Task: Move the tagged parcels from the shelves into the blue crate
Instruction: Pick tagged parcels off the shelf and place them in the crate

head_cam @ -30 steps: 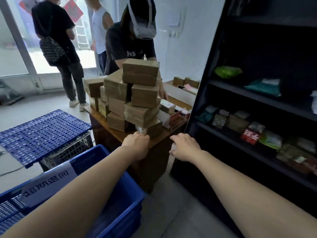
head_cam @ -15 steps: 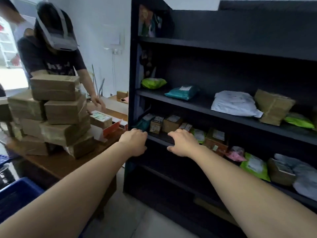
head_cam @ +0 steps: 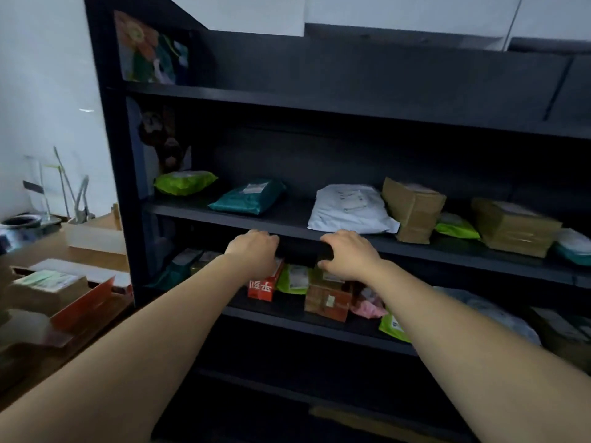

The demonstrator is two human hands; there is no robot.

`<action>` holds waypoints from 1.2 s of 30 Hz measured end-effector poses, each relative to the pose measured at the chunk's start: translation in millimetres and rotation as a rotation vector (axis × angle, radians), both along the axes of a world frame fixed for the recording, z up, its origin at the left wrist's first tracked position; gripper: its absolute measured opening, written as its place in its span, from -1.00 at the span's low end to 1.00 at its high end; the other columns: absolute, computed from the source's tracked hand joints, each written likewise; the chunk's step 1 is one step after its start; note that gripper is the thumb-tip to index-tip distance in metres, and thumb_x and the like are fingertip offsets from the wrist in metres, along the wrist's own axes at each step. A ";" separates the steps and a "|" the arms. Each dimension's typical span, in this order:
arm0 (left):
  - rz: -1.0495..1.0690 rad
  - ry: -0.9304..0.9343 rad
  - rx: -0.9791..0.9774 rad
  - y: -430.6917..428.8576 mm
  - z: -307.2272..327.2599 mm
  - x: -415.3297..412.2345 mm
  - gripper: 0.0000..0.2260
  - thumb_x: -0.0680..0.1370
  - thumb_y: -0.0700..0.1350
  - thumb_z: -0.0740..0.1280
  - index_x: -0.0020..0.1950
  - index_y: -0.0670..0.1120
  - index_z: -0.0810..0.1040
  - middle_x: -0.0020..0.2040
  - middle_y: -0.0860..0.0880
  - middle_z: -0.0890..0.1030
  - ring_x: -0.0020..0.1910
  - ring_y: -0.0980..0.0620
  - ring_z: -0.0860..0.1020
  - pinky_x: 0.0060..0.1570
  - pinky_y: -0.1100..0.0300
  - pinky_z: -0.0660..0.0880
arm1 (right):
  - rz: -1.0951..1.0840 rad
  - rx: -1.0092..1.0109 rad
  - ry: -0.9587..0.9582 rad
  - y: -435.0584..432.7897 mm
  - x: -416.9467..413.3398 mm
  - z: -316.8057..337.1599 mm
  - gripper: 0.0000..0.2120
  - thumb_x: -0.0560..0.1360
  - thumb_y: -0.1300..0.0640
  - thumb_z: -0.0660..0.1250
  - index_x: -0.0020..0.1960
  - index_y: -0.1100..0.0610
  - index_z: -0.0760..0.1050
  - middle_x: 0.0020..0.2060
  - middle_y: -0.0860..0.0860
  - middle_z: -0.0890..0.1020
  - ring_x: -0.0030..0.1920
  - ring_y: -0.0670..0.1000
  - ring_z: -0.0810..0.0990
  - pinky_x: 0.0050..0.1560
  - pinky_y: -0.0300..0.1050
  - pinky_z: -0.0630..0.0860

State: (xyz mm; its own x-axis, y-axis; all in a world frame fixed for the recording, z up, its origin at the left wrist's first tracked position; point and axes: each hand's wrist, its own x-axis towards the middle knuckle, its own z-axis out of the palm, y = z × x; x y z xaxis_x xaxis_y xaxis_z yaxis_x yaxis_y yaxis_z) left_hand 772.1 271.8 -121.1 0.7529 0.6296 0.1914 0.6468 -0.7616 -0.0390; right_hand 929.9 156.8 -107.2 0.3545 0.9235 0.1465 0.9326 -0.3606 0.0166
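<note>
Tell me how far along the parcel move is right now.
Nothing looks moved: the blue crate is out of view. In hand: nothing; the left hand and right hand reach toward the shelf edge, empty. Left: the teal mailer, white mailer, red box and other parcels remain shelved.

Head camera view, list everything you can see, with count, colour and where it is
shelving unit: one, black, fills the frame
soft mailers: lime, teal, white, middle shelf
cardboard parcels: two, brown, middle shelf right
red box: one, lower shelf
brown box: one, lower shelf
wooden table: one, left, boxes on it
left hand: near the middle shelf's front edge
right hand: beside it, same edge
</note>
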 end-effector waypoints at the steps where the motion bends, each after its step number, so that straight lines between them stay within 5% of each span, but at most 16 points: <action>1: -0.015 -0.002 0.005 9.1 2.6 14.2 -0.65 0.56 0.02 0.28 0.28 -0.11 0.42 0.23 -0.11 0.50 0.24 -0.12 0.44 0.10 -0.01 0.49 | -0.020 0.010 0.000 6.5 14.2 1.7 -0.44 0.51 -0.13 0.32 0.44 0.06 0.32 0.33 0.10 0.42 0.35 0.14 0.35 0.26 0.03 0.38; 6: -0.080 -0.007 0.004 59.8 9.5 87.6 -0.52 0.55 0.06 0.29 0.41 -0.12 0.35 0.32 -0.12 0.45 0.32 -0.13 0.39 0.20 -0.06 0.46 | -0.123 0.040 0.013 43.3 80.3 10.1 -0.41 0.51 -0.13 0.31 0.48 0.03 0.27 0.39 0.10 0.38 0.40 0.15 0.31 0.33 0.05 0.36; 17: -0.135 -0.077 -0.084 136.3 4.3 206.8 -0.66 0.57 0.10 0.21 0.23 -0.09 0.44 0.16 -0.11 0.51 0.15 -0.13 0.47 0.01 0.03 0.41 | -0.427 0.174 0.248 114.5 197.7 6.4 -0.34 0.45 -0.22 0.30 0.43 0.10 0.29 0.37 0.14 0.39 0.35 0.20 0.36 0.26 0.04 0.43; 24: -0.002 -0.103 -0.378 170.2 -0.8 262.4 -0.50 0.60 0.15 0.13 0.40 -0.17 0.27 0.28 -0.20 0.46 0.21 -0.17 0.47 0.08 0.05 0.45 | -0.494 0.130 0.457 146.4 240.6 8.9 -0.21 0.44 -0.25 0.33 0.49 0.13 0.16 0.37 0.12 0.39 0.30 0.16 0.44 0.19 -0.03 0.48; 27: 0.092 -0.146 -0.572 173.0 5.2 277.8 -0.47 0.60 0.17 0.13 0.42 -0.18 0.31 0.27 -0.16 0.50 0.16 -0.10 0.52 -0.03 0.12 0.45 | -0.558 0.144 0.592 155.0 251.0 10.4 -0.22 0.43 -0.20 0.38 0.46 0.16 0.18 0.28 0.11 0.47 0.16 0.13 0.54 0.03 -0.05 0.55; 32: 0.158 -0.456 -0.901 185.2 -0.5 289.9 -0.63 0.55 -0.04 0.31 0.22 -0.29 0.47 -0.08 -0.16 0.56 -0.17 -0.08 0.57 -0.40 0.21 0.36 | -0.607 0.270 0.893 163.2 267.0 6.3 -0.67 0.46 0.15 0.45 0.12 0.29 0.45 -0.33 0.11 0.54 -0.38 0.07 0.54 -0.31 -0.09 0.56; 34: 0.182 -0.601 -0.927 188.6 -5.2 293.3 -0.75 0.52 -0.17 0.33 0.14 -0.27 0.48 -0.07 -0.14 0.52 -0.17 -0.06 0.52 -0.33 0.19 0.41 | -0.630 0.323 0.985 163.5 270.9 0.8 -0.70 0.45 0.29 0.43 0.14 0.32 0.49 -0.36 0.15 0.57 -0.58 0.03 0.44 -0.54 -0.21 0.39; 36: 0.200 -0.764 -0.940 188.0 -6.3 296.2 -0.87 0.52 -0.28 0.27 0.06 -0.19 0.45 -0.02 -0.14 0.53 -0.11 -0.07 0.51 -0.22 0.15 0.45 | -0.634 0.390 1.011 164.2 271.1 -4.2 -0.76 0.44 0.34 0.42 0.09 0.31 0.52 -0.27 0.15 0.60 -0.53 0.03 0.45 -0.56 -0.23 0.34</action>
State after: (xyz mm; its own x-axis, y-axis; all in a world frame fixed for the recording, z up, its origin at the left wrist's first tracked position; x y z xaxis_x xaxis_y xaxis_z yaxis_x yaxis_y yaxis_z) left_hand 1068.3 459.8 -127.4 0.5203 0.8526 -0.0497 0.3713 -0.1734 0.9122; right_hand 1201.1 321.1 -111.4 0.8327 0.5060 -0.2250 0.1267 -0.5697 -0.8120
